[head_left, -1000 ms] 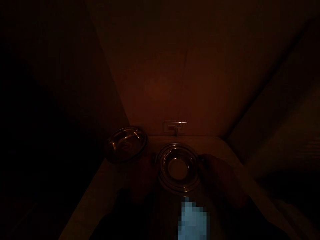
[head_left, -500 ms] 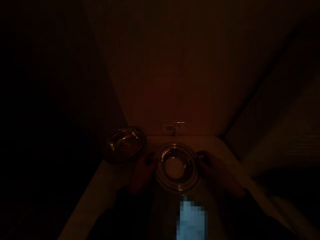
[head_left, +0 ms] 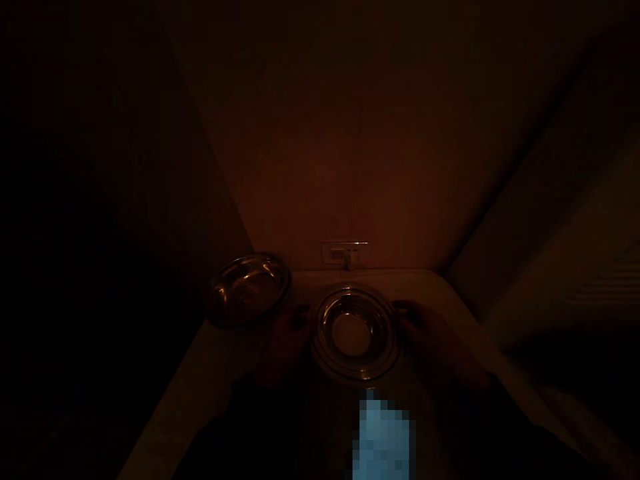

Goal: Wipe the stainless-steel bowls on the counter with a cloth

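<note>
A round, shiny bowl (head_left: 353, 363) with a wide rim, apparently metal, sits at the middle of the table, possibly stacked on others. My left hand (head_left: 287, 340) is at its left side, fingers curled against the rim. On the opposite side, my right hand (head_left: 430, 333) grips the rim with its fingertips. The picture is very dark, so finger details are hard to make out. To the left of my left hand lies a larger shiny bowl (head_left: 250, 290), close to the table's left edge.
The pale table (head_left: 165, 413) narrows toward a wall (head_left: 310, 167). Low on this wall is a socket plate (head_left: 345, 253) with something plugged in. A bright blue pixelated patch (head_left: 384, 440) covers the lower middle. A pale slatted surface (head_left: 605, 287) stands at the right.
The view has shifted very slightly and looks a little darker over the hands. Both hands and both bowls stay where they were.
</note>
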Demonstrator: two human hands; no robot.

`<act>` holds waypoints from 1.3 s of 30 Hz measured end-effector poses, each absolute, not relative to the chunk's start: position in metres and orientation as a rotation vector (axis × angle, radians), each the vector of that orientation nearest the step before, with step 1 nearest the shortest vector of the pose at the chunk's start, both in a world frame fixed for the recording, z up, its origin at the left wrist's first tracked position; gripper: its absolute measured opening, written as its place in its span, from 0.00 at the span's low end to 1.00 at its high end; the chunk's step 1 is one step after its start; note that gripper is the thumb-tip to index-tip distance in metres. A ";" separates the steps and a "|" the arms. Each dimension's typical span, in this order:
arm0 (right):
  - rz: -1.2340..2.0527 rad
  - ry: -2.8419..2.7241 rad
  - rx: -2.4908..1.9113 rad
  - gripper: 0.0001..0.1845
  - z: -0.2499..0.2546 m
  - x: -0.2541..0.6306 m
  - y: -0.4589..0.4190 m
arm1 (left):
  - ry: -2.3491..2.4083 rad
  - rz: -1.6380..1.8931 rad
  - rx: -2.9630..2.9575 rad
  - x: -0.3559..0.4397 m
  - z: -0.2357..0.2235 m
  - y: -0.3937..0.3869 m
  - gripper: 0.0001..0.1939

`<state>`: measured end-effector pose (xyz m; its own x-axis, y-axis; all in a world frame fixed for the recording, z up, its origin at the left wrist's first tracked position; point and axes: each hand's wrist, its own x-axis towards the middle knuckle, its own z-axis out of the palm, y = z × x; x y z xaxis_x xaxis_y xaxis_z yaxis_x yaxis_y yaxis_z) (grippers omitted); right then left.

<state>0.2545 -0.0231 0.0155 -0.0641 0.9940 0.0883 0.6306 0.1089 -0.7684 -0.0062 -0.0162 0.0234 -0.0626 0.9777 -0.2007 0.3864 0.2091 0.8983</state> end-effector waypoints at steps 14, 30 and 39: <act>0.706 -1.823 -1.597 0.20 0.016 0.255 -0.023 | 1.596 0.863 1.291 -0.006 0.024 -0.017 0.24; 0.715 -1.842 -1.601 0.21 0.018 0.254 -0.025 | 1.585 0.851 1.323 -0.008 0.021 -0.015 0.28; 0.717 -1.832 -1.586 0.20 0.016 0.255 -0.024 | 1.584 0.852 1.312 -0.007 0.026 -0.017 0.28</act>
<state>0.2552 -0.0238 0.0157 -0.1013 0.9904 0.0942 0.6635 0.1378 -0.7354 -0.0072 -0.0174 0.0264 -0.0504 0.9782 -0.2013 0.3711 0.2054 0.9056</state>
